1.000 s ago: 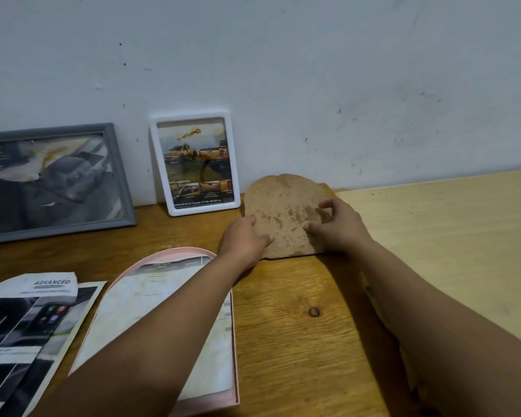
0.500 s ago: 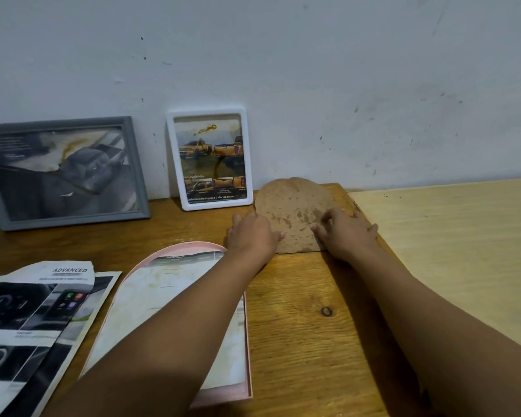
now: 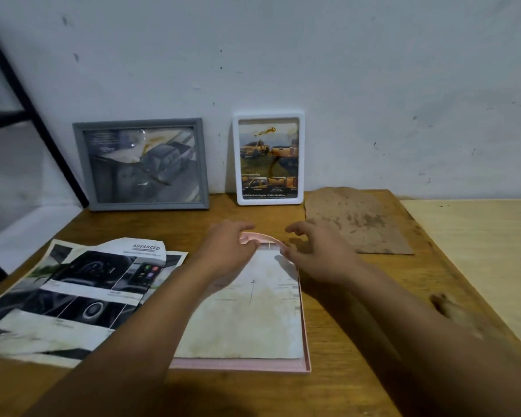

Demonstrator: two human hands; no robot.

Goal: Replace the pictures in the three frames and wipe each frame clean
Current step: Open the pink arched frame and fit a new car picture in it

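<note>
A pink arched frame (image 3: 241, 364) lies face down on the wooden table, with a stained paper picture (image 3: 247, 320) resting in it. My left hand (image 3: 226, 251) and my right hand (image 3: 316, 254) hover over its arched top, fingers spread, holding nothing. The brown arched backing board (image 3: 355, 221) lies flat to the right of my hands. A grey frame (image 3: 142, 164) and a white frame (image 3: 269, 159) with truck pictures lean against the wall.
Loose car brochure pages (image 3: 73, 296) lie at the left of the brown table (image 3: 343, 341). A paler wooden surface (image 3: 478, 251) adjoins on the right. A black metal stand (image 3: 27, 109) leans at the far left.
Both hands let go of the brown backing board, which now lies flat by the wall, and drew back over the top of the pink frame. The view shifted left.
</note>
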